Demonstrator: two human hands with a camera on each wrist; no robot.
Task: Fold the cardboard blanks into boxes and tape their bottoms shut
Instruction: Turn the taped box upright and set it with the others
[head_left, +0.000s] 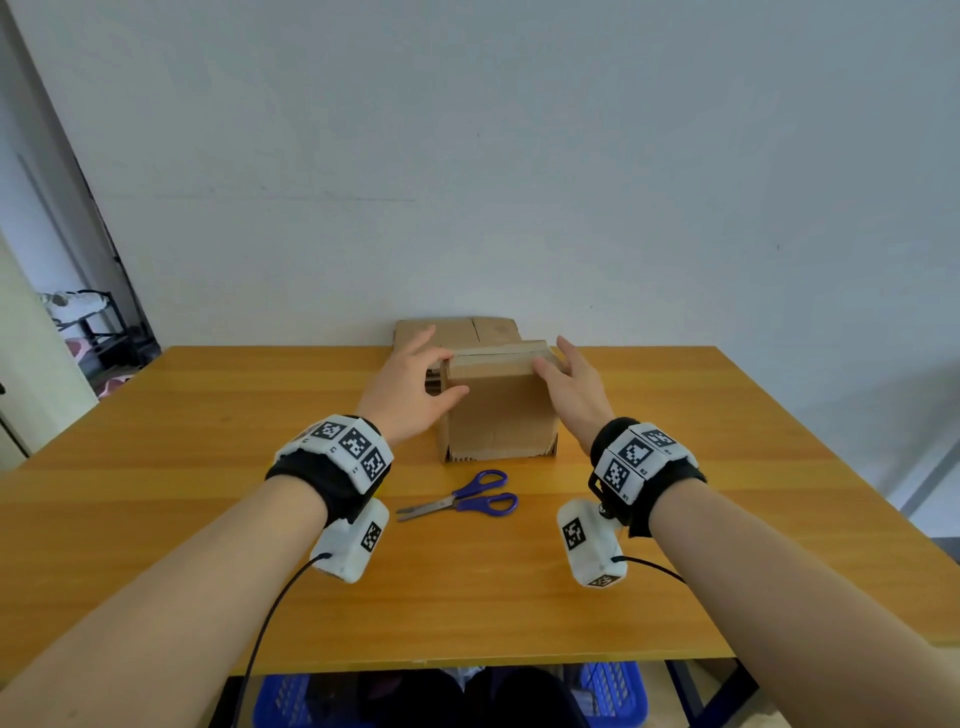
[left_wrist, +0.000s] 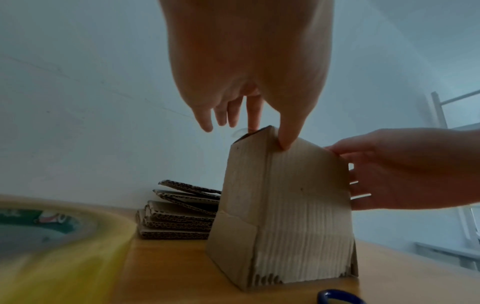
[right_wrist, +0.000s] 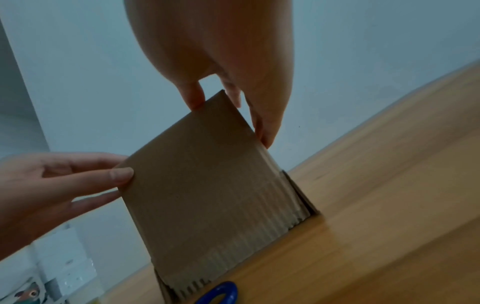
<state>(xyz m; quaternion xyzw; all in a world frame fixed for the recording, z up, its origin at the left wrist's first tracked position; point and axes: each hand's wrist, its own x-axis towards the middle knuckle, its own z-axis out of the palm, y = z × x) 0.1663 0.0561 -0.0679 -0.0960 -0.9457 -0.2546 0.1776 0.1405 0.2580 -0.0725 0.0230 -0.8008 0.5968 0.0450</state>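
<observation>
Mostly hidden: stack of flat corrugated cardboard blanks (left_wrist: 179, 218), behind the box.
Box: upright brown corrugated cardboard box (head_left: 496, 410), clear tape across its top.
Hands: left hand (head_left: 410, 387) and right hand (head_left: 574, 387) press straight fingers on its top corners.

The box (head_left: 498, 410) is plain brown cardboard with ribbed lines, like the brown blanks (head_left: 457, 332) at the tabletop's (head_left: 208, 467) far edge. The tabletop is honey-yellow wood grain. The scissors (head_left: 462, 500) have blue handles. The wristbands (head_left: 332, 457) show black-and-white square patterns.
</observation>
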